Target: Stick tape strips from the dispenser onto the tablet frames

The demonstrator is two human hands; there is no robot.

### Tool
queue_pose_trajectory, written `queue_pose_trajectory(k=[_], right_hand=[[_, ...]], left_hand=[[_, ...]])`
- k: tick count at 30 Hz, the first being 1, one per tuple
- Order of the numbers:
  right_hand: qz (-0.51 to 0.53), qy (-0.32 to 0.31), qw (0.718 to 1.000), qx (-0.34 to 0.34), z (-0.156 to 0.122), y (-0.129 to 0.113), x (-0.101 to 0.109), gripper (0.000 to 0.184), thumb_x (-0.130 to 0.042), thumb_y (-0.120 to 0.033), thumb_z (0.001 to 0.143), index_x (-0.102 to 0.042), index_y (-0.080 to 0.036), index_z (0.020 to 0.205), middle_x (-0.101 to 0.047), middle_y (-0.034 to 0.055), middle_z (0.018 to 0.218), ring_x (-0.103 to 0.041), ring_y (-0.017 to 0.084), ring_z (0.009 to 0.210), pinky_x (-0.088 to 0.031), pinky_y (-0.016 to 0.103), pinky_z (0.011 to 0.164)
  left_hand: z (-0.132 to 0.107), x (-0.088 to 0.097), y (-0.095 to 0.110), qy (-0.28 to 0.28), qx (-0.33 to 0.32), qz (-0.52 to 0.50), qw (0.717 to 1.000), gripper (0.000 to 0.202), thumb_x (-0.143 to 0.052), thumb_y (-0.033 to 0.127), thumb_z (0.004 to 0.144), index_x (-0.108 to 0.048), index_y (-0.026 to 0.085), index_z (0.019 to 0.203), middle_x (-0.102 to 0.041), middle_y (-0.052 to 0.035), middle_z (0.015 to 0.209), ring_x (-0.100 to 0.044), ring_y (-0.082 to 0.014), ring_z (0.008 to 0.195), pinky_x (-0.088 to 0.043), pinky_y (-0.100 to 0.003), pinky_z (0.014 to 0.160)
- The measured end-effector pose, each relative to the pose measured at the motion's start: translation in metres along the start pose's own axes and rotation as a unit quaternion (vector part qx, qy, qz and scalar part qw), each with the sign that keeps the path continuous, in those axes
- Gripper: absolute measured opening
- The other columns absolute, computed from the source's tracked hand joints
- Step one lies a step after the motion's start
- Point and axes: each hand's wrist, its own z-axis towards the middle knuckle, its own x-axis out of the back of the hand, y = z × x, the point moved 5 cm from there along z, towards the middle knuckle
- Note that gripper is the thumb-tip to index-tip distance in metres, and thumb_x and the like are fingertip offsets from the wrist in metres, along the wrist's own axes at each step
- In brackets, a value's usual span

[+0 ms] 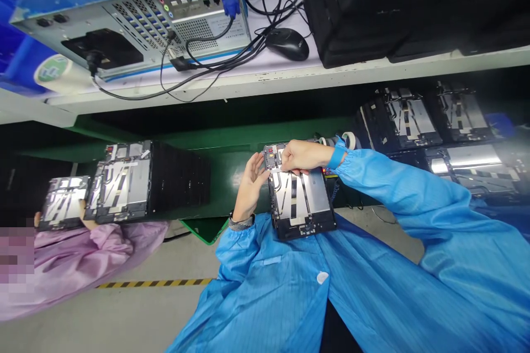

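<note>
An opened tablet chassis point(300, 198) with silver shielding and black strips leans against my blue coat, its top end toward the green conveyor point(232, 146). My left hand point(252, 183) steadies its upper left edge, fingers stretched along the side. My right hand point(304, 155) is closed in a pinch at the top end, pressing on a small part I cannot make out. Both sleeves are blue; the right wrist has a blue strap.
More opened tablets point(124, 182) lie at left, where a person in a pink coat point(74, 265) holds one point(64, 203). Others point(418, 118) sit at right. The shelf above carries a computer case point(136, 16), cables, a mouse point(287, 44) and black cases point(414, 0).
</note>
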Motion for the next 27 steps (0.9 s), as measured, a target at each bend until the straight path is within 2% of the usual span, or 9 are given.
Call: queue_pose_trajectory(k=[4,9,19,23,27], right_hand=[[0.021,-0.010,1.000,-0.005,-0.001,0.002,0.000,0.030,-0.078,-0.033,0.087,-0.061,-0.017,0.068,-0.067,-0.0006,0.058,-0.051,0.008,0.041,-0.037,0.020,0.042],[0.053,-0.019,0.998,-0.001,-0.003,0.000,-0.001,0.031,-0.078,-0.033,0.087,-0.061,-0.016,0.067,-0.066,-0.0001,0.058,-0.052,0.009,0.041,-0.039,0.021,0.043],[-0.010,0.008,1.000,-0.027,0.000,-0.006,-0.001,0.027,-0.076,-0.027,0.087,-0.061,-0.016,0.067,-0.065,-0.0014,0.055,-0.052,0.009,0.039,-0.038,0.021,0.042],[-0.020,0.025,0.999,-0.031,0.000,-0.006,0.000,0.026,-0.079,-0.027,0.083,-0.064,-0.016,0.066,-0.064,-0.0014,0.053,-0.052,0.009,0.039,-0.037,0.021,0.040],[-0.005,0.031,0.999,-0.042,-0.004,0.000,0.003,0.021,-0.085,-0.028,0.078,-0.069,-0.015,0.072,-0.064,-0.0019,0.053,-0.054,0.010,0.040,-0.041,0.021,0.041]], left_hand=[[0.000,-0.006,0.004,0.006,0.002,0.040,0.999,0.062,-0.061,0.041,0.098,-0.040,0.027,0.154,-0.044,-0.0120,0.164,-0.043,-0.0260,0.152,-0.041,-0.048,0.124],[0.002,-0.002,0.002,0.021,0.013,0.029,0.999,0.053,-0.054,0.039,0.101,-0.046,0.026,0.151,-0.048,-0.0110,0.161,-0.046,-0.0254,0.150,-0.040,-0.048,0.125],[0.002,-0.003,0.005,0.006,-0.002,0.058,0.998,0.064,-0.064,0.038,0.095,-0.040,0.026,0.153,-0.047,-0.0142,0.160,-0.046,-0.0273,0.149,-0.042,-0.048,0.123],[0.001,0.000,0.019,0.039,-0.020,0.133,0.990,0.072,-0.068,0.032,0.090,-0.039,0.024,0.155,-0.050,-0.0164,0.155,-0.052,-0.0297,0.143,-0.049,-0.049,0.116],[-0.003,-0.006,0.042,0.083,-0.070,0.257,0.960,0.080,-0.068,0.022,0.084,-0.036,0.023,0.157,-0.047,-0.0162,0.154,-0.055,-0.0313,0.137,-0.051,-0.050,0.112]])
